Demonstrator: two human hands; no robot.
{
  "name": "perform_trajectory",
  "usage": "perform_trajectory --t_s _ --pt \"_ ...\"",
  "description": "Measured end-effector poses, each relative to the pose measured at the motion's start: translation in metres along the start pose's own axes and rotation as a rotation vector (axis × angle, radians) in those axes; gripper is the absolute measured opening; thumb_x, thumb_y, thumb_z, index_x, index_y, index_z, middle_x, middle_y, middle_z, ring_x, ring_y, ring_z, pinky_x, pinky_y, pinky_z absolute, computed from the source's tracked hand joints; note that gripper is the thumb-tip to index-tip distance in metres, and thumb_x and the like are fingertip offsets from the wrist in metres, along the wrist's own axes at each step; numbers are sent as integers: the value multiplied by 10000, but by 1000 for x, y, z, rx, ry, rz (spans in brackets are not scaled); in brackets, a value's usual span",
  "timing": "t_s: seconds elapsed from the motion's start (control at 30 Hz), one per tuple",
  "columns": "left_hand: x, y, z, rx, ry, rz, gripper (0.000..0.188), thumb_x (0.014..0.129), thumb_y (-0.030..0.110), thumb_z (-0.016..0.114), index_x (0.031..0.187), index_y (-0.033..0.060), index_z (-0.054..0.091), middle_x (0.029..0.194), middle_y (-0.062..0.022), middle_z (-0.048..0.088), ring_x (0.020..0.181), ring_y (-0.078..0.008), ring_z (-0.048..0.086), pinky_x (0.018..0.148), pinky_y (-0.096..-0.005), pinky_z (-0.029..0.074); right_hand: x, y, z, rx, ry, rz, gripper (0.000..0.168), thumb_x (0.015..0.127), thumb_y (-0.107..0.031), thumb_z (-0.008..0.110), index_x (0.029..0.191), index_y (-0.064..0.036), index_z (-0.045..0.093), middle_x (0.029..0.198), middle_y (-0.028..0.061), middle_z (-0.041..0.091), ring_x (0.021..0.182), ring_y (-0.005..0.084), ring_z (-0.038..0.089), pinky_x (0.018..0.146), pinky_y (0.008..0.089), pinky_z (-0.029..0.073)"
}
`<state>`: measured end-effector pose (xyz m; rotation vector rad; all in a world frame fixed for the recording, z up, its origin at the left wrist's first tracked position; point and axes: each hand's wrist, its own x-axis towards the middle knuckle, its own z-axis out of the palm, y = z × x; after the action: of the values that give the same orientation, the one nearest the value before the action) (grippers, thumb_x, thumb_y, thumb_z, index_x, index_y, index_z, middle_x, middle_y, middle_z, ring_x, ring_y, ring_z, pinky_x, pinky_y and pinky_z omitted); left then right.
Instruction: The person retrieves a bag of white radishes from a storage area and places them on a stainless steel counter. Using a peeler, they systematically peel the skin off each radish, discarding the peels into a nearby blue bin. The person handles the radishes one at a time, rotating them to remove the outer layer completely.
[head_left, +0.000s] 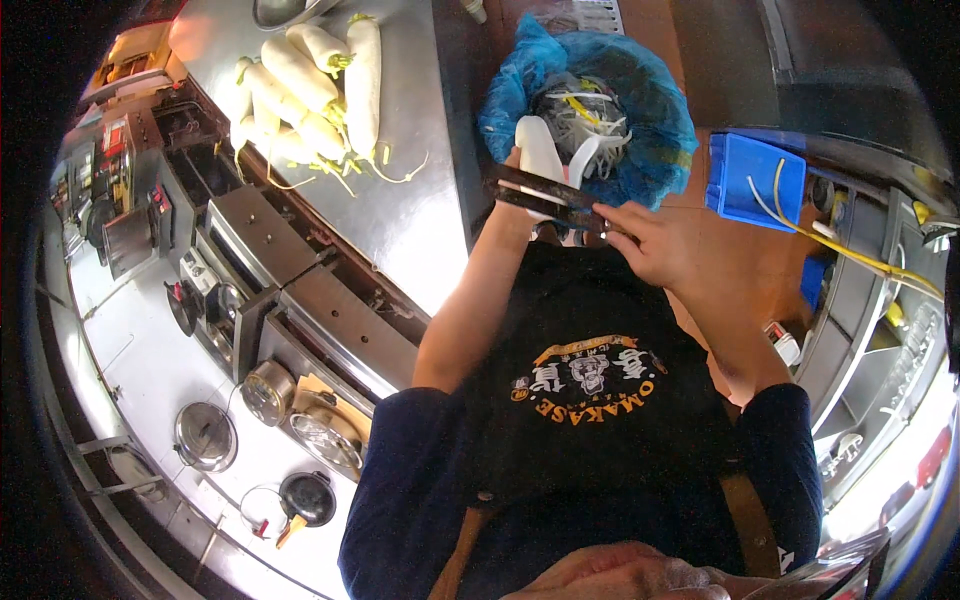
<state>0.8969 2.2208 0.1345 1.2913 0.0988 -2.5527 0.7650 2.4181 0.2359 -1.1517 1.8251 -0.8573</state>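
A white daikon radish is held in my left hand, which is partly hidden behind a long dark-edged peeler or slicer. My right hand grips the right end of that tool, which lies across the radish. A strip of white peel curls up beside the radish. Under both hands stands a bin lined with a blue plastic bag, with pale peelings and a few yellow bits inside. The exact kind of blade is too small to tell.
Several whole daikon radishes with trimmed green tops lie on the steel worktable at the left. A metal bowl is at its far edge. A blue plastic crate stands at the right, with a yellow hose across it.
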Motion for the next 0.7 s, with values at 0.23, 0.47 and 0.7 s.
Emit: perform_trajectory --t_s 0.23,0.47,0.7 --pt "-40 9 13 241 -330 -200 530 1025 479 387 1306 43 494 1018 -203 639 880 -334 663 715 -447 580 145 176 18 -176 140 445 393 949 -349 549 1230 -90 639 1164 181 658 1066 387 612 896 426 492" --pt "-13 20 -4 134 -240 -155 569 989 498 471 1302 24 504 1072 -269 634 964 -378 651 768 -479 578 80 134 6 -72 283 231 413 975 -378 546 1308 -142 612 1123 151 682 988 329 661 836 409 519" --pt "11 8 2 -58 -198 -87 439 1025 382 404 1293 52 512 1128 -212 604 957 -371 615 797 -502 560 4 2 0 -110 63 -167 413 916 -204 634 1326 -193 596 1037 89 639 916 304 630 802 390 519"
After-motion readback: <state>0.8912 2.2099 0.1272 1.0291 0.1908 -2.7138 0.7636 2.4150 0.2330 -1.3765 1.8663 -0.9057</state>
